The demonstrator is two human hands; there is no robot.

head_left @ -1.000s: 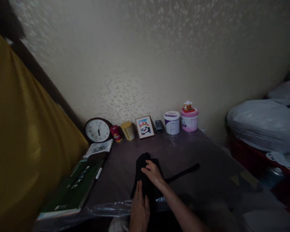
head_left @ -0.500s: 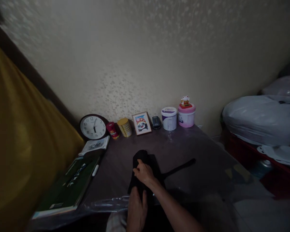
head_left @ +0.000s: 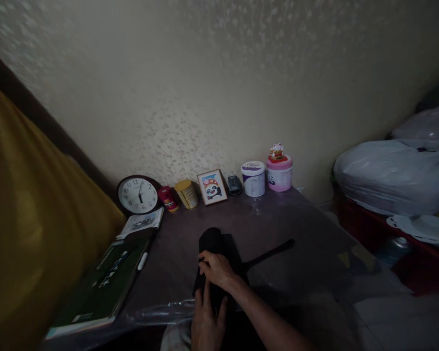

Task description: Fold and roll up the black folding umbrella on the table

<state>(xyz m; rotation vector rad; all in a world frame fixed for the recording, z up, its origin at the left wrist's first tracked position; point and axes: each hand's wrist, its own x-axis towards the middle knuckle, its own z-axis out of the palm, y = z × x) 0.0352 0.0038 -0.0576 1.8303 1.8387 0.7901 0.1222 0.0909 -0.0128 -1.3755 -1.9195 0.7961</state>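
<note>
Dim light over a dark table (head_left: 289, 219), clear plastic showing along its near edge. A black cloth item (head_left: 210, 239) lies at the near side of the table, about mid-width, its far end rounded and bulky, a flatter dark panel alongside to the right; folds hard to read, black on black. A thin black strap (head_left: 269, 254) runs out from it to the right across the tabletop. Right hand (head_left: 216, 269) lies over the middle of the cloth, arm crossing in from the lower right, fingers bent with the tips down on the fabric; cannot tell whether they pinch any of it. Left hand (head_left: 207, 321) sits nearer the body, open, fingers extended forward on the cloth's near end and thumb standing apart, fingertips close below the right hand. To the left, a green book (head_left: 95, 287) with a white marker (head_left: 142, 261) at its right edge. Along the wall, left to right: round clock (head_left: 138, 195), red can (head_left: 168, 199), yellow-lidded tin (head_left: 186, 194), framed panda picture (head_left: 212, 187), small dark object (head_left: 234, 185), white-and-purple tub (head_left: 253, 179), pink-lidded tub (head_left: 280, 175) with a figurine (head_left: 277, 152) on top.
</note>
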